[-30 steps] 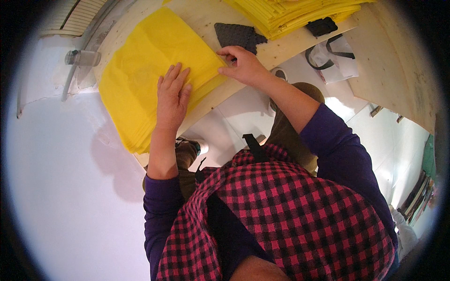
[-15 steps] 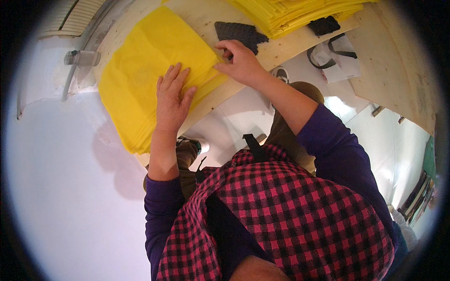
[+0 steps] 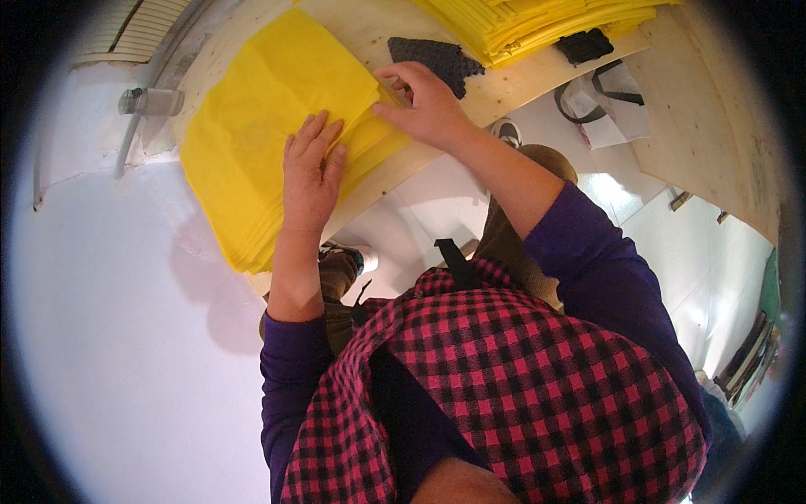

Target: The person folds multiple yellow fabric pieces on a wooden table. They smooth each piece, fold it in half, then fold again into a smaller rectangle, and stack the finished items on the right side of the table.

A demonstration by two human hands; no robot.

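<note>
A stack of thin yellow sheets, apparently fabric point(image 3: 252, 126), lies on a pale wooden table. Flat on the stack, near its front edge, rests my left hand point(image 3: 311, 181) with fingers stretched out. My right hand point(image 3: 428, 105) is at the stack's right edge, palm turned left, thumb and forefinger apart with the yellow edge close to them. Its other fingers are curled and partly hidden. Beside that edge, lower layers of the stack show below the top sheet. A dark grey textured cloth point(image 3: 428, 55) lies just beyond my right hand.
A second, thicker yellow pile point(image 3: 537, 25) sits at the far right of the table, with a small black item point(image 3: 585, 46) at its edge. Below the table edge is a white bag with dark handles point(image 3: 617, 113). A clear cylindrical container point(image 3: 155, 102) is at the left.
My right hand has shifted slightly left and up along the stack's edge. The top sheet's right corner has moved a little left, baring more of the layers beneath. My left hand stays nearly still.
</note>
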